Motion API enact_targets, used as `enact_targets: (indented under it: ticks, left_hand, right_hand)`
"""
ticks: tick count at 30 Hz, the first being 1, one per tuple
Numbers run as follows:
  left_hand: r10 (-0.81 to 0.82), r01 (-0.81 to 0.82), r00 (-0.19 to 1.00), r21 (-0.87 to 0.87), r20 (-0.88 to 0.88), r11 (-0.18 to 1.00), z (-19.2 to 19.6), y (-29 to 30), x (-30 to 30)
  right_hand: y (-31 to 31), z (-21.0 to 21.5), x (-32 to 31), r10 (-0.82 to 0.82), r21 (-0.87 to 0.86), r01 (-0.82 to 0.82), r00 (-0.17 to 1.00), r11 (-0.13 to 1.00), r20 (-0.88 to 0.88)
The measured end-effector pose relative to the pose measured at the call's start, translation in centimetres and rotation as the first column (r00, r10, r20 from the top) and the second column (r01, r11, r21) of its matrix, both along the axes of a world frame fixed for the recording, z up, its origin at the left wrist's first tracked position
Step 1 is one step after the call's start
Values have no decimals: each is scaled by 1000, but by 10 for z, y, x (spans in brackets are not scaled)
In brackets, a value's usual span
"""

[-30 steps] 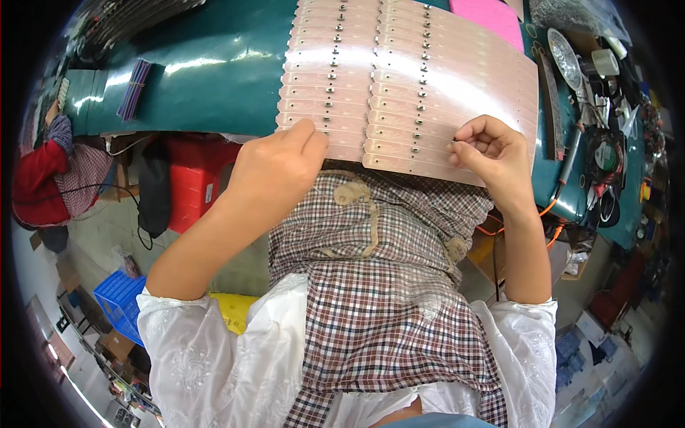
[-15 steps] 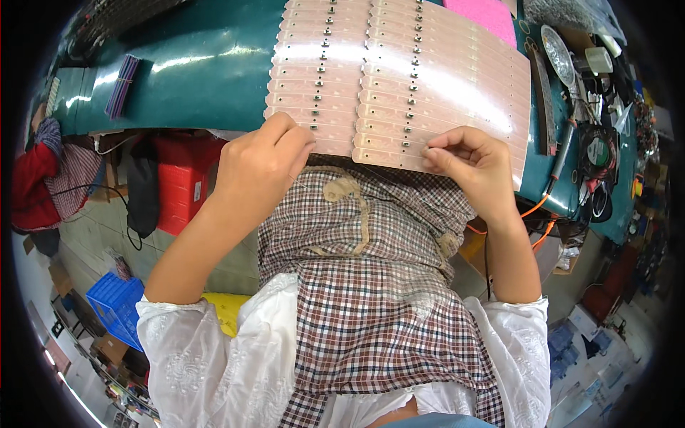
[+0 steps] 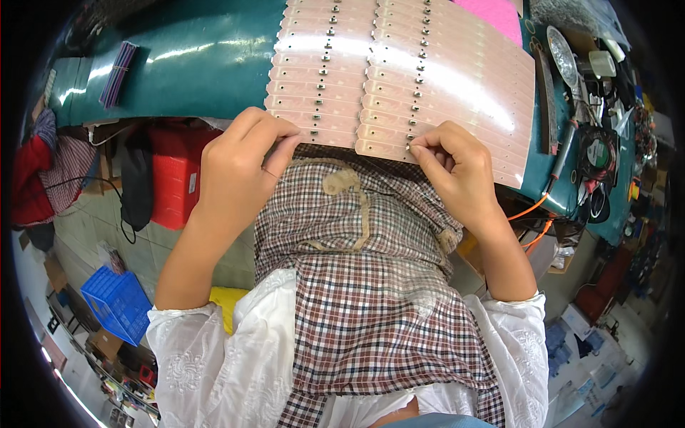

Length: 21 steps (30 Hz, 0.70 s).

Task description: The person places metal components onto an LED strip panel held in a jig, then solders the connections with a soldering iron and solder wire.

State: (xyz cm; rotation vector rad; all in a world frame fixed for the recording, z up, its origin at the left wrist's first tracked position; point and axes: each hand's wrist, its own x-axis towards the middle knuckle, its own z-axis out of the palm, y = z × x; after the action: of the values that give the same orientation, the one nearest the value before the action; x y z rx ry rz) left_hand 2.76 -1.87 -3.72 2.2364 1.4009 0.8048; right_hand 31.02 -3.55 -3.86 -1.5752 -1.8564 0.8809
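Green table [image 3: 193,89] under pinkish strips [image 3: 397,78]; hands [image 3: 242,160] at near edge.

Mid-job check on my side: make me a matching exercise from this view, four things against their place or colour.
1. left hand
2. right hand
3. crate
4. bundle of strips

A. lying on the green table
B. at the right panels' near edge
C. bright blue
D. at the left panels' near edge

Pairs: 1-D, 2-B, 3-C, 4-A
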Motion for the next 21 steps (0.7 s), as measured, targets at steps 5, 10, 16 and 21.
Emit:
enact_targets:
  ticks: [5,10,16,21]
  left_hand:
    - [18,-19,999,30,36,999,1,-3,-2]
    - [-3,11,990,-56,143,998,2,-14,3]
    - [-27,125,953,-308,303,943,-11,-33,17]
    - [359,338,736,-771,574,540,-39,-42,42]
  right_hand:
    - [0,4,-3,40,48,-42,999,998,36]
    - [-1,-2,-2,80,169,-100,990,981,120]
    - [-3,-6,-2,106,313,-172,971,934,216]
    - [-5,-4,-5,107,373,-205,958,905,267]
